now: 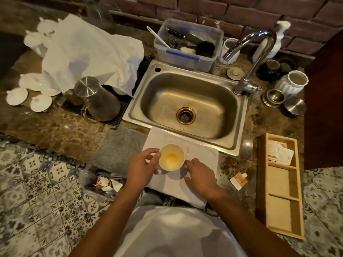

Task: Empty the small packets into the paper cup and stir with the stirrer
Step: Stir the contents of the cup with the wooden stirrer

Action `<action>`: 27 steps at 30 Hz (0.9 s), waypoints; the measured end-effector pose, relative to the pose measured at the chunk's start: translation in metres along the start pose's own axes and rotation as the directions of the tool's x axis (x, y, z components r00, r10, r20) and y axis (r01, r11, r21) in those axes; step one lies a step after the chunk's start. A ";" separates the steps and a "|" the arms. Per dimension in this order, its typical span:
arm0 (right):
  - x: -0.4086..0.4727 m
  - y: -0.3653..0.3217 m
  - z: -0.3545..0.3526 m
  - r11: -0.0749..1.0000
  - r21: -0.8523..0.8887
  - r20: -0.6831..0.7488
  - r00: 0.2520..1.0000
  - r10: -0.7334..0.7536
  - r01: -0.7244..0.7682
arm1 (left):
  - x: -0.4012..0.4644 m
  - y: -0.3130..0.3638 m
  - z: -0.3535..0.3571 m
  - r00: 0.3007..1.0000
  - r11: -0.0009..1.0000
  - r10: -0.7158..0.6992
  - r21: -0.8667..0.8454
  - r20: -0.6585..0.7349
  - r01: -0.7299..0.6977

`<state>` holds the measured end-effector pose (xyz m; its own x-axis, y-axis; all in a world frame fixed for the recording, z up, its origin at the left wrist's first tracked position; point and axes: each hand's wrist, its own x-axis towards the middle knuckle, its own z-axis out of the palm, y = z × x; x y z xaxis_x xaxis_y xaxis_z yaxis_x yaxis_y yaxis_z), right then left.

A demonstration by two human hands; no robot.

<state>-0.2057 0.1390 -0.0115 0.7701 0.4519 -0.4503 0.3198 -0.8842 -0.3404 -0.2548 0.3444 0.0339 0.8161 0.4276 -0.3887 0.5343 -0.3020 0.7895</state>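
A white paper cup [171, 157] stands upright on a white cloth [200, 156] in front of the sink, with pale powder at its bottom. My left hand [142, 166] curls around the cup's left side, thumb and fingertips at its rim. A thin stirrer [187, 153] lies on the cloth just right of the cup. My right hand [199, 175] rests on the cloth at the cup's lower right, its fingertips touching the stirrer's near end. One orange-and-white packet [239, 179] lies on the counter to the right. More packets [279, 152] fill the wooden tray's far compartment.
The steel sink [187, 104] and tap [254, 58] lie straight ahead. A wooden tray [280, 188] sits at the right counter edge. Torn packet wrappers [104, 183] lie below at the left. A steel jug [98, 99], white cloth and dishes are at the left.
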 end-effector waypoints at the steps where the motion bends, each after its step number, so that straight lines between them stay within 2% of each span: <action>1: 0.001 0.000 0.002 1.000 -0.009 0.006 1.000 0.004 -0.004 | 0.001 0.001 0.001 1.000 1.000 0.008 0.019 0.004 -0.008; 7: 0.008 0.000 0.011 0.998 -0.007 0.010 0.998 0.061 -0.061 | 0.007 -0.006 -0.001 0.998 0.997 0.035 0.072 0.053 -0.039; 14: 0.012 0.003 0.014 0.992 0.053 -0.011 0.993 0.119 -0.119 | 0.008 -0.005 -0.003 0.992 0.992 -0.007 -0.121 0.125 0.022; 22: 0.013 -0.002 0.015 0.981 0.088 -0.023 0.984 0.178 -0.175 | 0.008 -0.008 -0.004 0.986 0.985 0.004 -0.173 0.165 0.025; 27: 0.011 -0.005 0.016 0.943 0.126 -0.034 0.949 0.313 -0.307 | 0.006 -0.006 -0.003 0.986 0.983 0.009 -0.184 0.165 0.022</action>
<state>-0.2076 0.1506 -0.0283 0.8499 0.1476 -0.5059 -0.0045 -0.9579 -0.2871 -0.2536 0.3518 0.0282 0.8461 0.2781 -0.4547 0.5024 -0.1311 0.8546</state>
